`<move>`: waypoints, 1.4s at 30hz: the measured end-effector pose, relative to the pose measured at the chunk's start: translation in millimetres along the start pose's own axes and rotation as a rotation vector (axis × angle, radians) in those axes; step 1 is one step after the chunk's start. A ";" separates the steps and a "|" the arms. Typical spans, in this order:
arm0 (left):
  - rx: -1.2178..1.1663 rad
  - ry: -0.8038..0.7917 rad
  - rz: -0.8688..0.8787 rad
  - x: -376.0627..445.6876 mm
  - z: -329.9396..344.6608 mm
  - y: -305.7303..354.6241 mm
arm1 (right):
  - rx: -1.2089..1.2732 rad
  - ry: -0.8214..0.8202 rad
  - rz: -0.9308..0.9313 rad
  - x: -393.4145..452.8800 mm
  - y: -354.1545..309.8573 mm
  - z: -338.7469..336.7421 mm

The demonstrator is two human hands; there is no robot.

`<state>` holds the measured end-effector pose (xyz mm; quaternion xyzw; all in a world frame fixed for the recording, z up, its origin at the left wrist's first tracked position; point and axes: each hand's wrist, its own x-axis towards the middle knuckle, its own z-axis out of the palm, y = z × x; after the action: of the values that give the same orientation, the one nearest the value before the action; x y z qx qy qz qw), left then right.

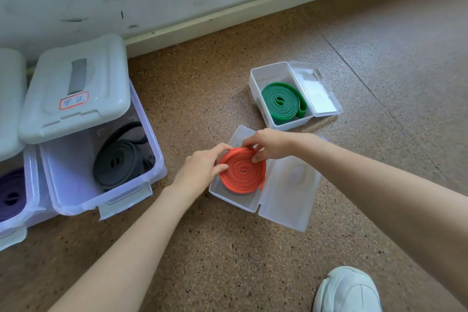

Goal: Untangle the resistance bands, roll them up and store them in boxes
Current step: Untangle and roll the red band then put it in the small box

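Both hands (202,166) (269,145) grip the tightly coiled orange band (243,173), seemingly inside its clear box (236,201).

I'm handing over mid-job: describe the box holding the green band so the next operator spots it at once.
Start from the pale baseboard along the wall and come down onto the speckled brown floor. The small clear plastic box sits beyond both hands, its hinged lid lying open to the right. Unlike the nearer small box, it holds a coiled green resistance band, not an orange one, and nobody touches it.
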<state>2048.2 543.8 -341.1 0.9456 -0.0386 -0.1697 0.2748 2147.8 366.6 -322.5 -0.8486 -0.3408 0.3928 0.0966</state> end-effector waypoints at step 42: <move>-0.442 -0.147 -0.487 -20.5 25.4 13.4 | 0.150 -0.310 0.193 -9.8 -14.3 -3.3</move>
<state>2020.5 522.9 -348.0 0.8300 0.2067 -0.3022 0.4208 2138.6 371.2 -308.2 -0.7970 -0.2386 0.5507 0.0677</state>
